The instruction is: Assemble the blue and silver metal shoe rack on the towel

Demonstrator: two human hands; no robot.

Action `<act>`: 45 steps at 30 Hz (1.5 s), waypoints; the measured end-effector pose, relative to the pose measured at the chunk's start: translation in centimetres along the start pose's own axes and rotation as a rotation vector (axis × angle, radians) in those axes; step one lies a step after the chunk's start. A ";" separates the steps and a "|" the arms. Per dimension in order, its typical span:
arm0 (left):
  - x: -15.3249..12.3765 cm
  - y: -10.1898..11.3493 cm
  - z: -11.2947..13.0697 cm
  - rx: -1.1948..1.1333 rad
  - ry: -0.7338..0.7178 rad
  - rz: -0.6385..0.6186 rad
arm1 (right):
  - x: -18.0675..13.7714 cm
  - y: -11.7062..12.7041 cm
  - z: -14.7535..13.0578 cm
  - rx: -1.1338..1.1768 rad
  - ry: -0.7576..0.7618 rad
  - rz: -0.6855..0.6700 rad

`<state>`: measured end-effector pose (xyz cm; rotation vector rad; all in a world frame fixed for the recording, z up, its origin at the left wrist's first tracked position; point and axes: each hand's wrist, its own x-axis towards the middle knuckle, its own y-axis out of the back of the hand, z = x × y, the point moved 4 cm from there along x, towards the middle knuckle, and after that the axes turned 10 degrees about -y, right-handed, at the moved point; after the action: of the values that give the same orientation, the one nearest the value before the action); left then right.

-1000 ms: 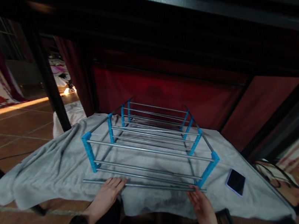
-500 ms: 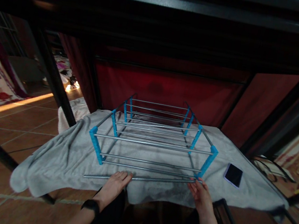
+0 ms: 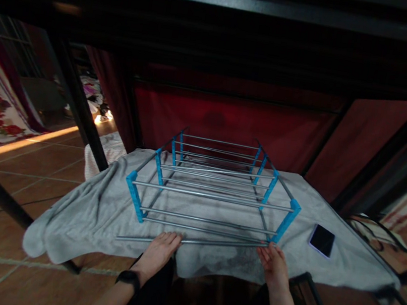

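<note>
A long grey metal tube (image 3: 213, 243) lies almost level along the front of the rack, its left end free over the grey blanket. My left hand (image 3: 161, 249), with a dark band on the wrist, is closed over the tube left of its middle. At the tube's right end, my right hand (image 3: 273, 266) has its fingers closed, close to the foot of the rack's front right blue connector (image 3: 287, 221). Whether the tube's end touches that connector is hard to see. Behind both hands stands the rack (image 3: 212, 195), made of grey tubes and blue plastic connectors.
The grey blanket (image 3: 102, 219) covers the low bed under the rack. A phone (image 3: 322, 240) lies face up to the right. Dark bed posts (image 3: 81, 98) flank the space, and a dark beam (image 3: 226, 0) crosses overhead. A red cloth (image 3: 230, 126) hangs behind.
The view has shifted slightly, moving the scene a little to the right. Both hands stay at the tube, whose right end now shows less beyond my right fingers.
</note>
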<state>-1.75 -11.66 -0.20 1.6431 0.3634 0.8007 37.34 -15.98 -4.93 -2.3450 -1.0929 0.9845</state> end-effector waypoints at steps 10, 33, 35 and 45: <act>-0.8 0.0 -0.9 -0.023 0.059 0.065 | 1.2 1.4 -0.6 0.030 0.003 0.071; -0.8 0.6 -1.0 0.034 0.105 0.052 | 2.0 2.7 -1.2 0.007 -0.032 0.074; -0.8 0.9 -1.0 0.031 0.149 0.024 | 2.1 2.6 -1.0 0.002 -0.048 0.046; -1.4 1.8 -2.2 -0.002 0.363 0.063 | 1.9 3.1 -1.5 0.083 0.006 0.133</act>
<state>-4.64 -11.34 1.18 1.5111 0.5664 1.1507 40.92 -16.58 -6.52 -2.3763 -0.8854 1.0480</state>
